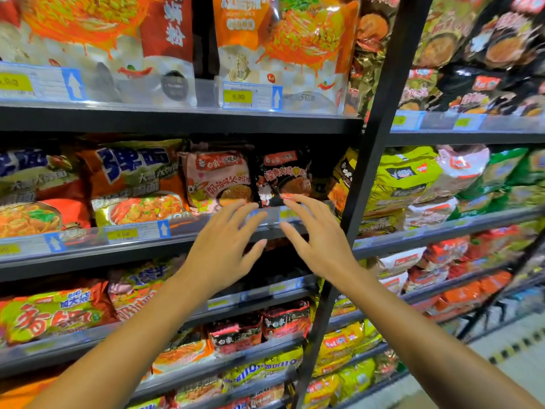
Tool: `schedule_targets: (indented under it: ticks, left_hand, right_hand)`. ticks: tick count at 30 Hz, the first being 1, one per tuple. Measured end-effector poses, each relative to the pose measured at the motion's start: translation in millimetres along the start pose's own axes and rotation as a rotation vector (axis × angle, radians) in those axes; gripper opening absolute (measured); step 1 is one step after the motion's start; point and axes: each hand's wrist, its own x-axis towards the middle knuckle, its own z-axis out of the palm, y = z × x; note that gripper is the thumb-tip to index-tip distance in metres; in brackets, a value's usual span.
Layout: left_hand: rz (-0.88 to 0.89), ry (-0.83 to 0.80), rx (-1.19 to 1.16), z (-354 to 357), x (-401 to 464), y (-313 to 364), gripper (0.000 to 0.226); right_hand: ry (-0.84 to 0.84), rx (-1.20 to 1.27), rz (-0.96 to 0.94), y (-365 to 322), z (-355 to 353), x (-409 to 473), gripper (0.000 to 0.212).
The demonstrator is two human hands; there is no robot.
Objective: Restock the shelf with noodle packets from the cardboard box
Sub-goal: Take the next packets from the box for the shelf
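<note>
Both hands are raised before the shelf rail (182, 231), fingers spread, nothing grasped. The left hand (224, 246) is held below the pink noodle packet (218, 178); the right hand (315, 237) is stretched to the black noodle packet (283, 175), upright on the shelf.

Both bare forearms reach up and forward from the bottom corners, angling in toward each other. The left hand (219, 246) is palm-away, fingers spread and pretty much straight, thumb sticking out to the right. The right hand (317, 240) sits just beside it, fingers loosely fanned, thumb pointing left. Neither one's gripping anything.
</note>
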Motion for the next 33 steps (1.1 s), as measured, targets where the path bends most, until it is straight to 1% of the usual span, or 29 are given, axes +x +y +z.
schedule_targets:
  ticks: [4,7,10,12,15,18,21,24,28,30,33]
  left_hand:
    - [0.094,0.039,-0.106,14,1,38,0.051]
    - [0.164,0.025,-0.172,30,-1,71,0.045]
    - [0.203,-0.050,-0.173,52,-1,107,0.044]
    - [0.218,-0.138,-0.164,67,0,136,0.050]
    - [0.275,-0.231,-0.174,91,0,189,0.055]
    - [0.343,-0.298,-0.209,112,-3,264,0.054]
    - [0.417,-0.329,-0.273,129,-9,358,0.054]
    - [0.509,-0.369,-0.344,139,-18,462,0.052]
    - [0.574,-0.502,-0.373,165,-38,582,0.068]
    - [0.599,-0.564,-0.393,172,-50,627,0.082]
    - [0.606,-0.592,-0.412,166,-59,677,0.090]
  right_hand:
    - [0.004,0.014,-0.046,21,-17,-45,0.050]
    - [-0.032,0.020,0.001,47,-30,-83,0.048]
    - [-0.072,0.019,0.037,80,-44,-131,0.049]
    - [-0.087,0.007,0.073,104,-59,-168,0.049]
    - [-0.187,-0.010,0.208,139,-92,-233,0.053]
    - [-0.286,-0.025,0.348,183,-129,-310,0.058]
    - [-0.364,-0.075,0.474,221,-175,-398,0.063]
    - [-0.376,-0.094,0.581,253,-229,-491,0.057]
    - [-0.406,-0.156,0.708,288,-300,-603,0.061]
    - [-0.413,-0.167,0.766,301,-326,-648,0.063]
    - [-0.412,-0.152,0.815,322,-352,-694,0.068]
